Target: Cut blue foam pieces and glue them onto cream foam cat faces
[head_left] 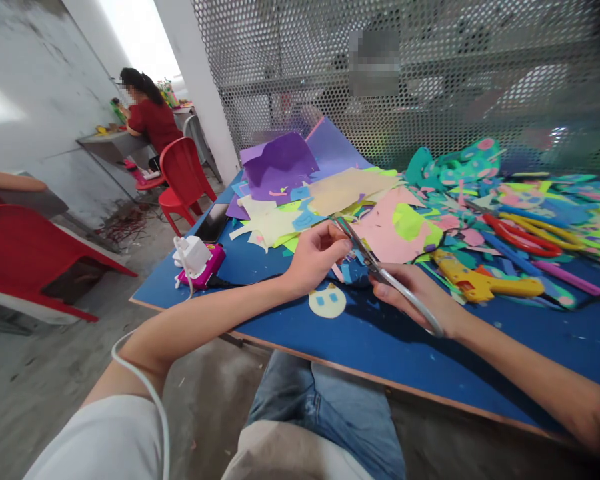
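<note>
My right hand [405, 293] grips a pair of scissors [369, 259] with pale grey handles. The blades point up and to the left, past the fingertips of my left hand [317, 257]. That hand is closed in a pinch; whatever is between its fingers is too small or hidden to name. Just below, on the blue table [290, 327], lies a round cream cutout [327, 303] with two small ears and two blue squares on it. Small blue scraps [349, 272] lie between my hands.
Purple sheets [280, 163], cream pieces [275, 223] and a pink sheet [390, 230] pile up behind my hands. At right are a yellow glue gun [485, 280] and red-handled scissors [520, 237]. A magenta power block [207, 267] stands left. Someone in red [153, 120] sits beyond.
</note>
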Motion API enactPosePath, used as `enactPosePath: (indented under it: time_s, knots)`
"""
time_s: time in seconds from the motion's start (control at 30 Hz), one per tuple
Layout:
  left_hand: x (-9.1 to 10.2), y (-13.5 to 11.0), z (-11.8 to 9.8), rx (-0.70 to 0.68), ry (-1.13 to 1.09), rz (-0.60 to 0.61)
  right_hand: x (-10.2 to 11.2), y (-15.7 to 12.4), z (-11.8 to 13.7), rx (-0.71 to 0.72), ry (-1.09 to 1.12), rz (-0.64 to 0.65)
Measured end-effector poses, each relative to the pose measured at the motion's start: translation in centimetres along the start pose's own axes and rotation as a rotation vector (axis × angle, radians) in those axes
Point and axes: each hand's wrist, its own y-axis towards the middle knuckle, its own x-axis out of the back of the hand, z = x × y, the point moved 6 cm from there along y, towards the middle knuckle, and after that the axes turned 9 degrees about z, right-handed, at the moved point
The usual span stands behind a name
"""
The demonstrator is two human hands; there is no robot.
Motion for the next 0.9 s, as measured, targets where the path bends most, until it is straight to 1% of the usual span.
enactPosePath:
  time_s: [0.23,0.37,0.47,0.63,0.7,0.8,0.9]
  knots:
    - [-0.1,0.0,-0.1,0.001,0.009,0.002,0.1,0.1,0.1,-0.025,-0.020,-0.052]
    - [-0.1,0.0,-0.1,0.006,0.006,0.007,0.1,0.2,0.7,-0.061,-0.032,-0.053]
    - [-0.1,0.0,0.0,0.026,-0.006,-0.001,0.4,0.2,1.1,-0.084,-0.044,-0.081]
    - [-0.2,0.0,0.3,0.063,-0.033,0.014,1.9,0.2,0.5,-0.097,-0.017,-0.180]
    - [-0.2,0.1,0.4,0.074,-0.047,0.021,2.6,0.3,0.0,-0.113,-0.031,-0.196]
    - [-0.1,0.2,0.7,0.081,-0.068,0.033,3.9,0.8,-0.6,-0.131,-0.147,-0.228]
    - [0.2,0.2,1.0,0.100,-0.066,0.031,5.8,1.8,-0.9,-0.114,-0.350,-0.247]
